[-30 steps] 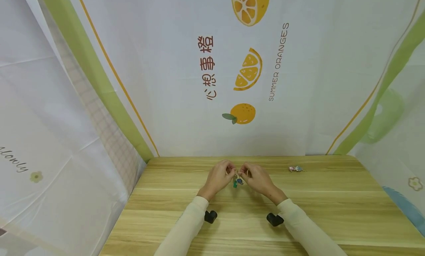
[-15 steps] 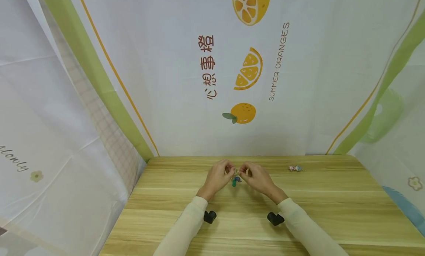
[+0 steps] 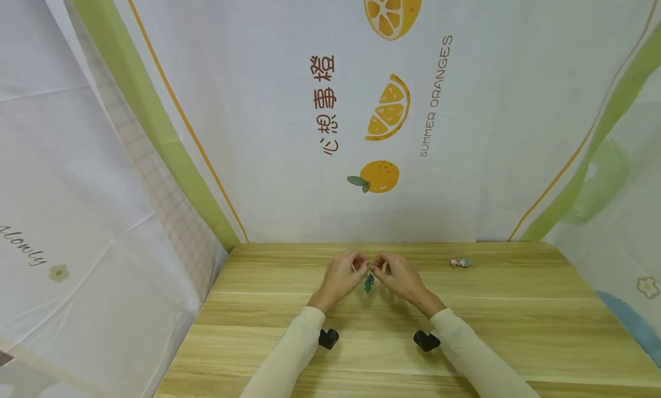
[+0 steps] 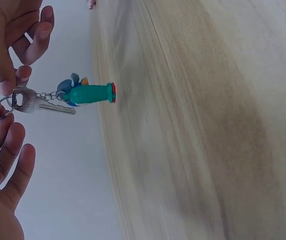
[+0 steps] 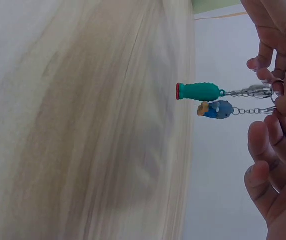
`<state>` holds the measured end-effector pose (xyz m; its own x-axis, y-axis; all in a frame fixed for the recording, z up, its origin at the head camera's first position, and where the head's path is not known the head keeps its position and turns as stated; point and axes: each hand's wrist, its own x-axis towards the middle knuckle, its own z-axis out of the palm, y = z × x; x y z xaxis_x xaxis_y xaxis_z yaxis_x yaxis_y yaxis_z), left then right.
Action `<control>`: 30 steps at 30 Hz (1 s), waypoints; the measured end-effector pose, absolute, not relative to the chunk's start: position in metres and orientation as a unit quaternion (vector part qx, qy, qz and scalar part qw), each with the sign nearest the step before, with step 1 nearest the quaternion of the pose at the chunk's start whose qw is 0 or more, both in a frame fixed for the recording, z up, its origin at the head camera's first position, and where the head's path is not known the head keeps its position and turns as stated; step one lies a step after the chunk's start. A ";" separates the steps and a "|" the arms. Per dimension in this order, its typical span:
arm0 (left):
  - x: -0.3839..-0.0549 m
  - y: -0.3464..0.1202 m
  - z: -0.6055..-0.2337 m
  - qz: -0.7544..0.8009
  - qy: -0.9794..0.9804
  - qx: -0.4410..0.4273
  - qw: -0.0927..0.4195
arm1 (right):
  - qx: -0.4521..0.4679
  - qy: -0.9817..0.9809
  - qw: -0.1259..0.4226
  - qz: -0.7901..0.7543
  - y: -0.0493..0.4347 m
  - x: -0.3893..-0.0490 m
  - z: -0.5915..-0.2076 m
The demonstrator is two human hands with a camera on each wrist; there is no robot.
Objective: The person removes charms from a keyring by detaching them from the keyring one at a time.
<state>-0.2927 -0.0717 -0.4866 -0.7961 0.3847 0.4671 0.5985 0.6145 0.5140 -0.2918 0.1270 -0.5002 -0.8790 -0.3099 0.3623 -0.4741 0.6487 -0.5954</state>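
Just above the far half of the table, my left hand [image 3: 341, 276] and right hand [image 3: 403, 279] meet with fingertips close together. Both pinch a metal key ring [image 4: 5, 107] by thumb and fingertip, my left hand being the lower one in the left wrist view. From the ring hang a silver key [image 4: 58, 107], a green ridged charm [image 5: 199, 92] with a red end, and a small blue figure charm [image 5: 217, 110] with an orange part, the charms on short chains. In the head view the green charm [image 3: 368, 285] dangles below the fingertips. The fingers partly cover the ring.
On the wooden table [image 3: 382, 363], right of my hands, lies another small item with pink and blue charms [image 3: 461, 263]. Black fittings [image 3: 328, 339] show under both wrists. A white printed cloth [image 3: 268, 157] hangs behind the table's far edge.
The dangling charms have swung and turned; the blue one now shows less, beside the green one. Both hands stay nearly in place, fingertips still together at the ring.
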 end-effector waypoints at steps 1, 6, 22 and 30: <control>-0.292 -0.071 -0.487 -0.339 -0.884 -0.280 0.157 | 0.216 -0.901 0.114 0.359 0.127 -0.292 -0.500; -0.292 -0.069 -0.488 -0.344 -0.884 -0.283 0.145 | 0.214 -0.900 0.117 0.362 0.127 -0.291 -0.500; -0.293 -0.066 -0.488 -0.313 -0.897 -0.266 0.165 | 0.250 -0.887 0.136 0.363 0.132 -0.291 -0.500; -0.293 -0.068 -0.486 -0.322 -0.895 -0.258 0.170 | 0.237 -0.889 0.121 0.372 0.135 -0.289 -0.497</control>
<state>-0.2930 -0.0676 -0.4862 -0.8091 0.3514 0.4711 0.5712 0.6591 0.4892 -0.2895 0.1347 -0.4972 -0.8582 -0.3322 0.3914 -0.5119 0.6102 -0.6046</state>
